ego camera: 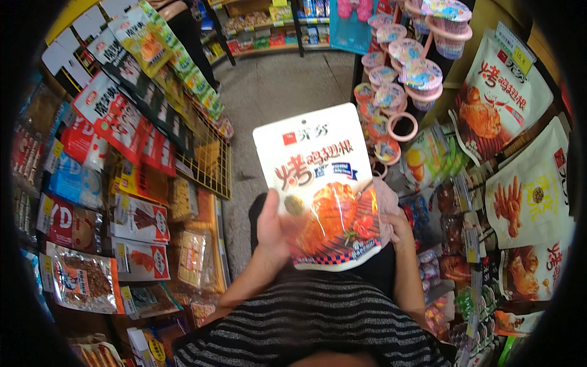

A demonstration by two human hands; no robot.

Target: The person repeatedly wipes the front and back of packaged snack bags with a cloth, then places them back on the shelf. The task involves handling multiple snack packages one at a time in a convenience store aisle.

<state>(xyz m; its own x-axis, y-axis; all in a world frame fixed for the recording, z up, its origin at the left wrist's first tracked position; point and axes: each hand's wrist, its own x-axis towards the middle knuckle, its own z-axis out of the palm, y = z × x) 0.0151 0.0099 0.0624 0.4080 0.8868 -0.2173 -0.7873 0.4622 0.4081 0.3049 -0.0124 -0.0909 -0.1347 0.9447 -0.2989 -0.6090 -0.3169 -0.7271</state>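
A white snack pouch (305, 174) with a picture of roasted chicken faces up in front of my body. It bears printed writing and has a small hang hole at its top edge. My left hand (271, 229) grips the pouch by its left side, thumb over the front. Beside the pouch's lower right edge, the fingers of my right hand (397, 229) are curled on a pale pinkish, crumpled thing (386, 197), perhaps a thin plastic bag. The pouch covers part of that thing, so its full shape is hidden.
Hanging snack packets (114, 110) and a yellow wire rack (208, 158) line the left. To the right, a pink ring stand (403, 126) carries lidded cups, near large hanging pouches (500, 101). A grey floor aisle (279, 87) leads to stocked shelves (270, 27). Someone's dark-clothed leg (195, 46) shows at upper left.
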